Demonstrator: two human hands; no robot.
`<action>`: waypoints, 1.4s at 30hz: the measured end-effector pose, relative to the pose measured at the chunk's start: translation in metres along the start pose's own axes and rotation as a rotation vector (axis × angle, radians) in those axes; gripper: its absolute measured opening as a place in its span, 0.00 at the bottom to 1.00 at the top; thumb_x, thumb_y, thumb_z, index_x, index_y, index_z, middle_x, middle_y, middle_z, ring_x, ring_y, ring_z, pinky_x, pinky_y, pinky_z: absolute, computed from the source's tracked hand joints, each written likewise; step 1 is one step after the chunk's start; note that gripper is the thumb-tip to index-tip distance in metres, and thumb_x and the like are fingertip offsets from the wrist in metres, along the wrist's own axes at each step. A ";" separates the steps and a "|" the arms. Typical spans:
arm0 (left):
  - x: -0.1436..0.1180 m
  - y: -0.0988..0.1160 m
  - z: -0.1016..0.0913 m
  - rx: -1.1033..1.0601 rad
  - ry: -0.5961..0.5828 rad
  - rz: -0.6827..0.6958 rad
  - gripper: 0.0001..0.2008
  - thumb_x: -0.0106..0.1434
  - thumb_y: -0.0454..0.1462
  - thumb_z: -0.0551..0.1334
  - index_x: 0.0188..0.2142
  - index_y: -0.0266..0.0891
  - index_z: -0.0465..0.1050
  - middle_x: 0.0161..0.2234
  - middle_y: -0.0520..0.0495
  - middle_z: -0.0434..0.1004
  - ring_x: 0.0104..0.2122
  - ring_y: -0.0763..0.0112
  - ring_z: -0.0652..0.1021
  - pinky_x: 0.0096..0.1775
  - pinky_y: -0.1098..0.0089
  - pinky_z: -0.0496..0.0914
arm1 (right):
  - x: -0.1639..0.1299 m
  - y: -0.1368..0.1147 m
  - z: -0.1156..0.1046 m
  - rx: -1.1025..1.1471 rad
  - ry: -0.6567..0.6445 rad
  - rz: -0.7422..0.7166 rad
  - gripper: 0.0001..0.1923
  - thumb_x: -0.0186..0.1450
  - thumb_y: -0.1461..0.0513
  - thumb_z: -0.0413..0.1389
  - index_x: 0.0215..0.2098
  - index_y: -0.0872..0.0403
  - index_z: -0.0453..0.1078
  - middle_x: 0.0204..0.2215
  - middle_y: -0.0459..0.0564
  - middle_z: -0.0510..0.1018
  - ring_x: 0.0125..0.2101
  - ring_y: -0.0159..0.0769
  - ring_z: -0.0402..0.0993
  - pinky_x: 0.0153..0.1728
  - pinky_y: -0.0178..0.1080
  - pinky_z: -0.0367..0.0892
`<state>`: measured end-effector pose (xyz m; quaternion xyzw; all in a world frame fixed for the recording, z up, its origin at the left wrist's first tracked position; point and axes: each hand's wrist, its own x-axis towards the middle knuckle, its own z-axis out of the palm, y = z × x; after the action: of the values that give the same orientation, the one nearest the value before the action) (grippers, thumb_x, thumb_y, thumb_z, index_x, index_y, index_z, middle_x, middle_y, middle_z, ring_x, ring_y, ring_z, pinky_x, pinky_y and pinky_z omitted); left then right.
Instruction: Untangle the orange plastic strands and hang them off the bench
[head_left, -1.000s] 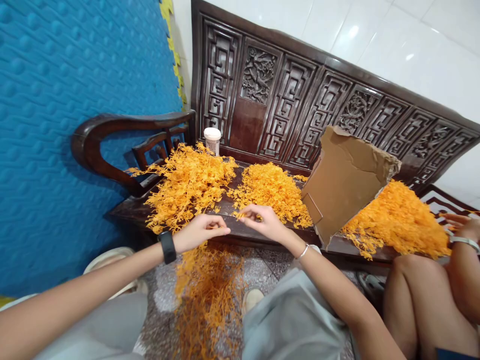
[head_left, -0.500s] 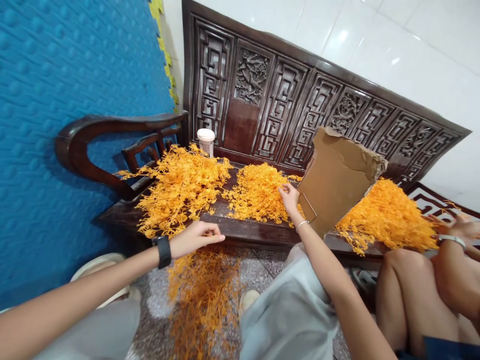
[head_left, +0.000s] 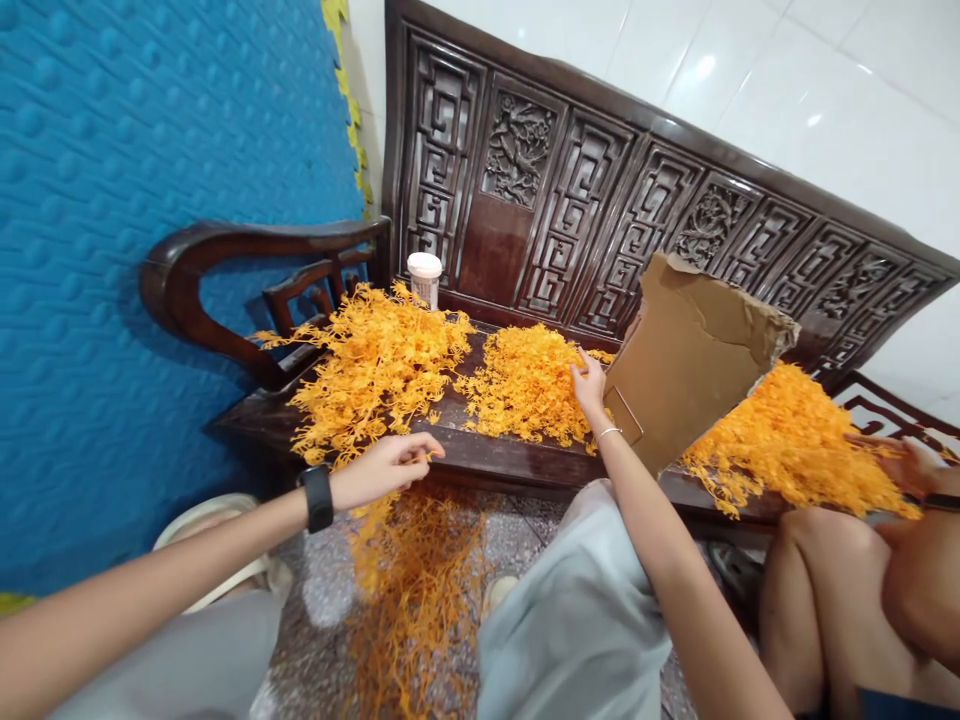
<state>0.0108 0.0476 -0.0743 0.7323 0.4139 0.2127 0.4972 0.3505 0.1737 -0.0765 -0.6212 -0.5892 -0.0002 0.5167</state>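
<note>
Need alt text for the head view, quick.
The right hand reaches into the middle pile of orange sprigs on a carved wooden bench, while the left hand pinches a small orange piece at the bench edge.

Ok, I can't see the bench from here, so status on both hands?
Left hand pinching a small orange sprig at the bench edge. Right hand reaching into the middle orange pile. Cardboard sheet close beside it.

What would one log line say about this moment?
left hand: pinching orange sprig | right hand: on middle orange pile | cardboard: propped on bench
</note>
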 end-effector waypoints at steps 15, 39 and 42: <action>-0.017 0.052 -0.007 -0.224 0.156 0.236 0.25 0.54 0.36 0.57 0.52 0.43 0.53 0.44 0.43 0.67 0.43 0.64 0.70 0.45 0.59 0.65 | -0.089 -0.141 -0.024 0.384 -1.033 -0.255 0.16 0.57 0.54 0.52 0.40 0.55 0.68 0.33 0.48 0.73 0.28 0.27 0.67 0.32 0.33 0.62; 0.003 0.058 -0.005 -0.260 0.216 0.217 0.33 0.48 0.37 0.63 0.52 0.44 0.52 0.48 0.45 0.63 0.41 0.68 0.70 0.45 0.60 0.64 | -0.105 -0.157 0.000 0.792 -1.148 0.006 0.14 0.49 0.56 0.59 0.27 0.56 0.61 0.22 0.42 0.69 0.24 0.27 0.66 0.31 0.34 0.63; 0.010 0.046 -0.004 -0.236 0.134 0.189 0.34 0.45 0.37 0.64 0.51 0.44 0.53 0.45 0.47 0.65 0.42 0.67 0.69 0.44 0.62 0.64 | -0.104 -0.155 0.002 0.756 -1.128 0.004 0.14 0.49 0.56 0.59 0.26 0.57 0.63 0.23 0.43 0.68 0.24 0.25 0.65 0.29 0.32 0.61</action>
<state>0.0320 0.0503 -0.0318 0.6886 0.3475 0.3543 0.5287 0.2038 0.0629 -0.0412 -0.3038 -0.7269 0.5309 0.3120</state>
